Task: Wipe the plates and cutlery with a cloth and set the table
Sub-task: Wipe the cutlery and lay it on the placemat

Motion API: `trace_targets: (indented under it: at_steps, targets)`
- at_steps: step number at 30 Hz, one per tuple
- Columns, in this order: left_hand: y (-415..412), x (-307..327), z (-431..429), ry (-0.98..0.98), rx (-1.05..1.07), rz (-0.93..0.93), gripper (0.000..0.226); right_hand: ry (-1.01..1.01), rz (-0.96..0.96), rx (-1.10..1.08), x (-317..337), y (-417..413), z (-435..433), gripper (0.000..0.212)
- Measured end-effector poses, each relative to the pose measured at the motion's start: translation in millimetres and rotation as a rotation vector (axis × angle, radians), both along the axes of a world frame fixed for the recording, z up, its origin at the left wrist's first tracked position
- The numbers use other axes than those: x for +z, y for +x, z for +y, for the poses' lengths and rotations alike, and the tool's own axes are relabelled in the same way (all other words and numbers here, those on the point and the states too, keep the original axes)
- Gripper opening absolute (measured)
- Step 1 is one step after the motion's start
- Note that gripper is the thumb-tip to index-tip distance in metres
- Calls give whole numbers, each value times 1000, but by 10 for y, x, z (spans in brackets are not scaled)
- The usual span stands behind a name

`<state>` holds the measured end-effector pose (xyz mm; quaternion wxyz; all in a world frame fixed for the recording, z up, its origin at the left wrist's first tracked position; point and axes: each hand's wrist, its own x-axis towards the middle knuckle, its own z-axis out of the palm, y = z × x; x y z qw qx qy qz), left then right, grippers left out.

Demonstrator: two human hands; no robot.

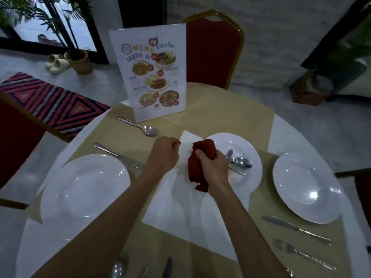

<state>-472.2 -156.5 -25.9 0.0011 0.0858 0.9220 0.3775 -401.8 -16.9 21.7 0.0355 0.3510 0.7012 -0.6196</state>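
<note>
near-edge cutlery [167,266] lies well short of the middle plate [241,141]. right hand [212,167]: fingers clamp the red cloth [197,163] just left of that plate. left hand [164,155], further left: fingers curled, nothing visibly held. judgement: lift the plate's cutlery [239,163] piece by piece, wipe each, then wipe the plate.

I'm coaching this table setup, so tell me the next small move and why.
Probably lift the spoon off the middle plate with the left hand and wipe it: the right hand grips the red cloth, and cutlery lies piled on that plate.
</note>
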Motion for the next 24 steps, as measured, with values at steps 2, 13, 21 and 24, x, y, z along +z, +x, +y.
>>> trace_targets:
  at_steps: [2, 13, 21, 24]
  targets:
    - [55, 1, 260, -24, -119, 0, 24, -20, -6, -45, -19, 135, 171, 22]
    - [131, -60, 1028, -479, -298, 3, 28, -144, -66, -249, -132, 897, 905, 20]
    - [504, 28, 1391, -480, -221, -240, 27, -190, -59, -232, -151, 1206, 1098, 21]
    - [548, 49, 1472, -521, -161, -277, 27, -185, -44, -203, -142, 1256, 1106, 21]
